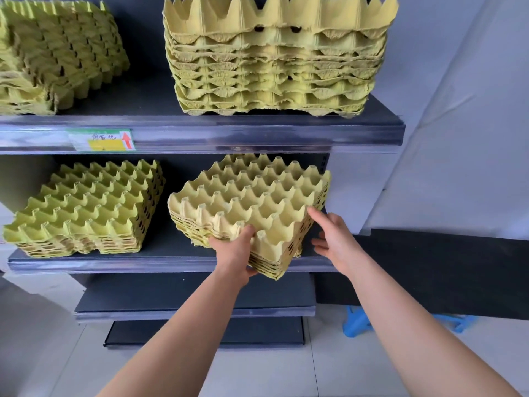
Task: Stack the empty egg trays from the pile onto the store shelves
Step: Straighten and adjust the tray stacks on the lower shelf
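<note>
We're squaring up the tray stack (pixel 252 196), which is sitting skewed on the middle shelf (pixel 171 260) with its near corner overhanging the lip and a neighbour stack (pixel 86 207) at its 9 o'clock. Our left hand (pixel 233 250) is gripping that 6 o'clock corner, curled round several layers; our right hand (pixel 333 239) is lying open, straight fingertips touching the 4 o'clock edge. We're judging the moulded pulp light but soft and tear-prone at the rims, so we're favouring low holds on opposite sides across several layers.
</note>
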